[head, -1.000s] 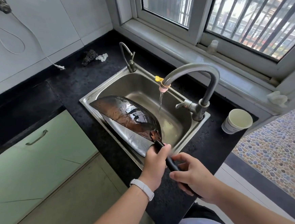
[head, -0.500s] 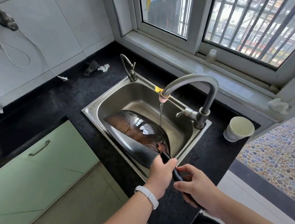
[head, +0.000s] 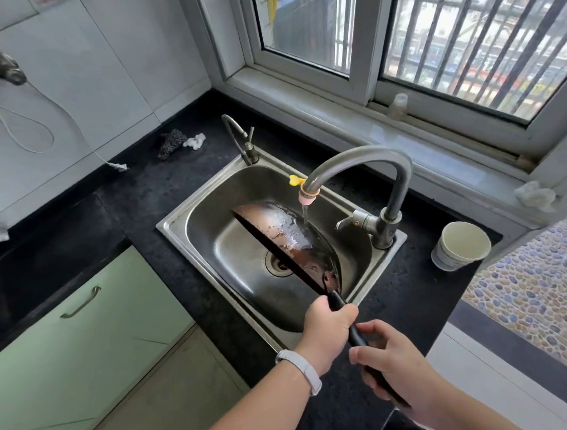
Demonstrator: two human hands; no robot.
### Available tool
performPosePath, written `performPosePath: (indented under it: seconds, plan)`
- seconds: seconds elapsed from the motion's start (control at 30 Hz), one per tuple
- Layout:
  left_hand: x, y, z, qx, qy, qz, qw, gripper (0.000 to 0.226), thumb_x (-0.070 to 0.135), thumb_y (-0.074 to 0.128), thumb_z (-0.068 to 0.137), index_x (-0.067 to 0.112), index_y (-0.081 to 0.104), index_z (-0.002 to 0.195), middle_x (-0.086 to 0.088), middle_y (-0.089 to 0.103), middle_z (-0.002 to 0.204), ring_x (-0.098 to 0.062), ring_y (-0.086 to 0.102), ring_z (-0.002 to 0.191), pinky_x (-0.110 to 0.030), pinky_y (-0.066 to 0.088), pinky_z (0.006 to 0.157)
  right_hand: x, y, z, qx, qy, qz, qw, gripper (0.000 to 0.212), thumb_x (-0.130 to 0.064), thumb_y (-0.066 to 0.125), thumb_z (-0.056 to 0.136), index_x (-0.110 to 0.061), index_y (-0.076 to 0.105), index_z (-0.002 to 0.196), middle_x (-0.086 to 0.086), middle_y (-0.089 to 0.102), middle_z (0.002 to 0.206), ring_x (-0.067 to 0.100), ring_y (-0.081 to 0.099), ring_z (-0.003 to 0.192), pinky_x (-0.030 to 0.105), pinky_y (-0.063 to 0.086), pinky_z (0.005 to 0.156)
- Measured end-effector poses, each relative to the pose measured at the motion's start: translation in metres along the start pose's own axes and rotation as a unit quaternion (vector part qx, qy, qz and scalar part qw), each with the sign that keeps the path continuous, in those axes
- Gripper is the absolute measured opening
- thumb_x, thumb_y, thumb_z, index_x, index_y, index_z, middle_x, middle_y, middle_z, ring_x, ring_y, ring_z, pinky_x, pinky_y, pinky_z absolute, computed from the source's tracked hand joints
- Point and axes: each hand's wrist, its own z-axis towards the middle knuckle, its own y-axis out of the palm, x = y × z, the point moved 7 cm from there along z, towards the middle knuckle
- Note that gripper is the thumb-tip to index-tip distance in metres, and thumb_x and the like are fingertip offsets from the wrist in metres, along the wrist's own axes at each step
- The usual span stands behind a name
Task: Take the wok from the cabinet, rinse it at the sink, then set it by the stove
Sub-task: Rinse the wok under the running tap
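The wok (head: 285, 230) is being rinsed at frame centre, its handle being gripped by the left hand (head: 325, 333) and right hand (head: 397, 367) fingers; stove placement is pending.

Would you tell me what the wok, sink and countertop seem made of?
The wok looks like dark seasoned steel or iron, glossy where wet. The sink: brushed stainless steel, grey and reflective. The countertop: seemingly black speckled stone, matte.

Dark wok (head: 287, 235), steel-grey sink (head: 187, 215)
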Motion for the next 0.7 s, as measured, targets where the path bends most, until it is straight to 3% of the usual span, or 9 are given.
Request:
performPosePath:
  seconds: [0.17, 0.33, 0.47, 0.7]
  plan:
    - [0.006, 0.006, 0.001, 0.009, 0.014, 0.045, 0.999, 0.027, 0.031, 0.064, 0.075, 0.009, 0.059, 0.089, -0.006, 0.062, 0.084, -0.021, 0.061, 0.078, -0.040, 0.053, 0.073, 0.001, -0.004, -0.003, -0.008, 0.006, 0.022, 1.000, 0.032, 0.006, 0.064, 0.088, -0.008, 0.055, 0.116, 0.022, 0.056, 0.082, 0.019, 0.045, 0.046, 0.024, 0.028, 0.037]
    - [0.003, 0.016, -0.005, -0.004, 0.015, 0.088, 0.996, 0.019, 0.031, 0.062, 0.073, 0.017, 0.052, 0.082, -0.002, 0.059, 0.083, -0.017, 0.057, 0.075, -0.033, 0.048, 0.066, 0.013, -0.011, -0.006, -0.020, 0.029, -0.006, 0.999, 0.035, 0.004, 0.063, 0.090, -0.011, 0.051, 0.119, 0.020, 0.063, 0.082, 0.022, 0.051, 0.050, 0.028, 0.035, 0.039]
    - [-0.002, 0.017, -0.008, 0.008, 0.016, 0.124, 0.992, 0.024, 0.033, 0.061, 0.071, 0.014, 0.051, 0.083, -0.004, 0.059, 0.084, -0.021, 0.057, 0.077, -0.037, 0.048, 0.069, 0.022, -0.011, -0.005, -0.014, 0.044, -0.057, 0.997, 0.031, 0.001, 0.059, 0.092, -0.016, 0.049, 0.116, 0.017, 0.068, 0.082, 0.022, 0.053, 0.053, 0.031, 0.039, 0.042]
    - [-0.009, 0.011, -0.011, 0.014, 0.016, 0.137, 0.990, 0.017, 0.028, 0.062, 0.075, 0.018, 0.048, 0.078, 0.001, 0.053, 0.076, -0.014, 0.050, 0.066, -0.031, 0.041, 0.057, 0.031, 0.000, -0.005, -0.013, 0.064, -0.102, 0.993, 0.028, -0.002, 0.053, 0.089, -0.017, 0.047, 0.112, 0.011, 0.059, 0.072, 0.017, 0.046, 0.047, 0.029, 0.034, 0.042]
